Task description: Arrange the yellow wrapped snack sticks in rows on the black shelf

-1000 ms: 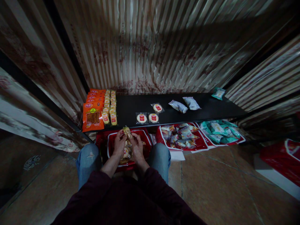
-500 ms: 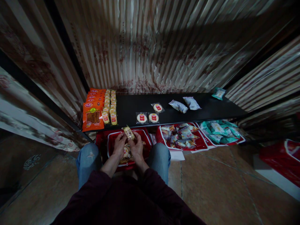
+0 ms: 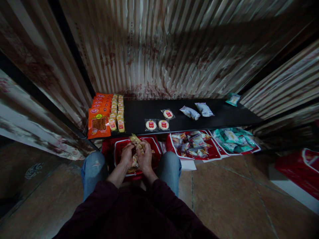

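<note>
Between my two hands is a wrapped snack cake (image 3: pixel 136 140) in a clear, yellowish packet, its upper end sticking up past my fingers. My left hand (image 3: pixel 127 156) grips it from the left. From the other side, the closed fingers of my right hand (image 3: pixel 145 156) pinch it. Both hands hover over a red basket (image 3: pixel 156 159) with a white rim, set between my knees. More wrapped snacks (image 3: pixel 134 162) lie inside it, partly hidden by my hands. On the black shelf just beyond stand rows of small yellow-wrapped cakes (image 3: pixel 121 122).
Orange snack bags (image 3: pixel 99 122) overlap at the shelf's left end. Round white packets (image 3: pixel 151 125), pale pouches (image 3: pixel 189 113) and a teal packet (image 3: pixel 233 99) lie along the black shelf (image 3: pixel 134 113). Two filled red baskets (image 3: pixel 214 151) sit below; another red basket (image 3: pixel 296 169) is far right.
The wrapped snack cake has tilted and shifted slightly left in my fingers. My right fingers have curled further over it; the shelf goods stay put.
</note>
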Motion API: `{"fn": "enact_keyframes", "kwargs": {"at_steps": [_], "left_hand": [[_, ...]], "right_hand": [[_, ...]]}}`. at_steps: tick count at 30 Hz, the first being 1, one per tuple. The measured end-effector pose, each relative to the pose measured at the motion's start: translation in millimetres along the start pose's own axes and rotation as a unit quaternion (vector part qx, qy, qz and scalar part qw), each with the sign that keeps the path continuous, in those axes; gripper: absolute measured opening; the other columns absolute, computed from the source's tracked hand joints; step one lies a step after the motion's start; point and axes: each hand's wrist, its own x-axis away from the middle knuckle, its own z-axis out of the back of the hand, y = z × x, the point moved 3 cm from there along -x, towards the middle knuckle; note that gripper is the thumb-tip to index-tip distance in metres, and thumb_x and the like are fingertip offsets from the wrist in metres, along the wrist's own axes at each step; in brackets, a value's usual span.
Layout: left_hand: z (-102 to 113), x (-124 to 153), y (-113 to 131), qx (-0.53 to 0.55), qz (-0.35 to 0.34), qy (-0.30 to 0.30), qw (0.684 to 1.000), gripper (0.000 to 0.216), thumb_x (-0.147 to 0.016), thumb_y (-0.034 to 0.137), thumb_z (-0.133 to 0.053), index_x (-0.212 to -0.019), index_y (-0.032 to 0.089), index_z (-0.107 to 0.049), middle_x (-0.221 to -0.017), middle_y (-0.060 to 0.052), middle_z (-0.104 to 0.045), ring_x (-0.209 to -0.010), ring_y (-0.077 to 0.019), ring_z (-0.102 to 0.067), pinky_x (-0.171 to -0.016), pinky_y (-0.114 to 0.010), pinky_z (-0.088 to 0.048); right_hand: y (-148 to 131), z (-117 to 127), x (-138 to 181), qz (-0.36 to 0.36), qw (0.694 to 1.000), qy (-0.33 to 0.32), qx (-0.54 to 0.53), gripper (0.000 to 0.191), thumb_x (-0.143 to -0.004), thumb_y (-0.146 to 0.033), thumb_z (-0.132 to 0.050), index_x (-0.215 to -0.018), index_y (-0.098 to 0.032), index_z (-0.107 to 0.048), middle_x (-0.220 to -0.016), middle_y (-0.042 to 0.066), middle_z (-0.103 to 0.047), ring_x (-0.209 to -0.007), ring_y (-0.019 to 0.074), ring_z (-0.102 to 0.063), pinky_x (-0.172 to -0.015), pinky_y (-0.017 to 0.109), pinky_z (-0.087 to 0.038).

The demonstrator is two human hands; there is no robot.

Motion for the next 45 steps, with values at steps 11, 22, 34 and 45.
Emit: {"fn": "enact_keyframes", "kwargs": {"at_steps": [11, 22, 34, 45], "left_hand": [[1.6, -1.5, 1.5, 0.016, 0.023, 0.020, 0.999, 0.020, -0.053, 0.014, -0.059, -0.073, 0.016, -0.061, -0.067, 0.000, -0.065, -0.071, -0.0160, -0.063, -0.063, -0.025, -0.046], [4.6, -13.2, 5.9, 0.005, 0.007, 0.003, 1.000, 0.019, -0.052, 0.018, -0.062, -0.070, 0.017, -0.058, -0.066, 0.000, -0.062, -0.075, -0.0175, -0.062, -0.069, -0.029, -0.045], [-1.0, -14.1, 11.1, 0.028, 0.017, -0.007, 0.999, 0.024, -0.049, 0.018, -0.066, -0.072, 0.016, -0.059, -0.068, 0.000, -0.065, -0.073, -0.0171, -0.062, -0.072, -0.030, -0.045], [-4.2, -16.8, 18.9, -0.014, -0.039, -0.015, 0.999, 0.027, -0.051, 0.029, -0.075, -0.068, 0.017, -0.059, -0.069, 0.002, -0.061, -0.065, -0.0117, -0.056, -0.067, -0.027, -0.042]], "right_hand": [[-8.2, -2.4, -1.7, 0.014, 0.999, -0.038, 0.026, 0.019, -0.076, -0.011, -0.049, -0.090, -0.022, -0.056, -0.116, 0.008, -0.054, -0.111, 0.0197, -0.050, -0.099, 0.038, -0.038], [-5.5, -7.7, -10.7, 0.022, 0.999, -0.026, 0.025, 0.015, -0.079, -0.017, -0.050, -0.094, -0.020, -0.056, -0.113, 0.009, -0.056, -0.112, 0.0204, -0.050, -0.099, 0.039, -0.038], [-2.2, -7.0, -23.3, -0.016, 1.000, -0.010, 0.008, 0.020, -0.081, -0.026, -0.051, -0.100, -0.019, -0.056, -0.107, 0.008, -0.060, -0.104, 0.0201, -0.054, -0.094, 0.039, -0.042], [-4.7, -8.9, -33.7, -0.007, 0.999, -0.035, -0.020, 0.027, -0.088, -0.032, -0.044, -0.108, -0.020, -0.059, -0.117, 0.009, -0.061, -0.112, 0.0206, -0.054, -0.101, 0.041, -0.040]]}}
